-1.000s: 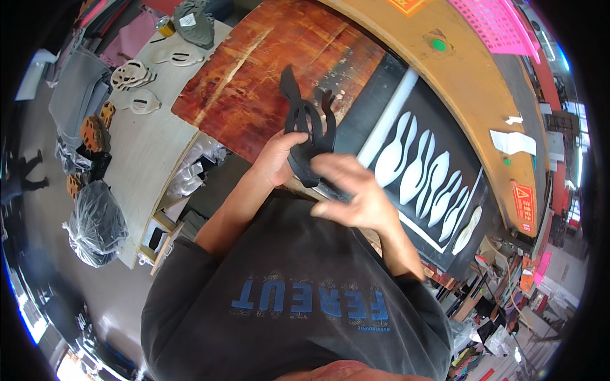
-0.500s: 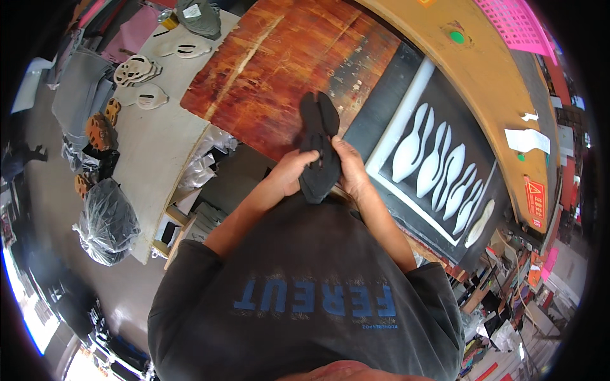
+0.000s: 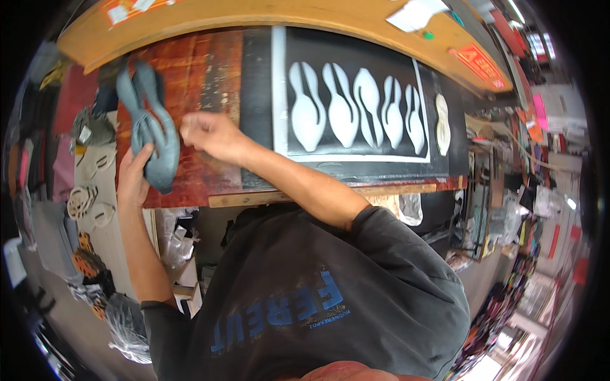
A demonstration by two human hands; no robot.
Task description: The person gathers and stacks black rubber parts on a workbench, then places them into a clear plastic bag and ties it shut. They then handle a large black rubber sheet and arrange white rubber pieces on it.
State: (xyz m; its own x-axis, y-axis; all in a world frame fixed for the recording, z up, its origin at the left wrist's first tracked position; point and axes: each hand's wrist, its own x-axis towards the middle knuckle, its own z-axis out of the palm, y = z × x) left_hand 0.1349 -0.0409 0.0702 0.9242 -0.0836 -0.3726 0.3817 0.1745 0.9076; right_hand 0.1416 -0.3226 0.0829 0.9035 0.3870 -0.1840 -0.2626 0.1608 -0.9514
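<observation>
My left hand (image 3: 132,176) grips a dark grey shoe upper (image 3: 160,141) by its near, pointed end, with the thumb lying on top. The upper is a flat, cut-out piece with long slots and two strips at its forked far end. It is held over a worn red-brown board (image 3: 197,168); whether it touches the board I cannot tell. To the right of the upper, my right hand (image 3: 213,134) hovers over the same board, apart from the piece. Its fingers are curled in and nothing shows between them.
A black panel with a white frame (image 3: 279,95) bears several white upper-shaped forms (image 3: 343,120). Right of it lies a cream form (image 3: 443,124). A yellow-brown ledge (image 3: 254,16) curves along the far side. Pale cut-out shoes (image 3: 81,202) stand on the left-hand table.
My right hand has let go of the shoe upper and come away from it. My left hand has carried the upper left over the red board. The view has turned toward the framed panel.
</observation>
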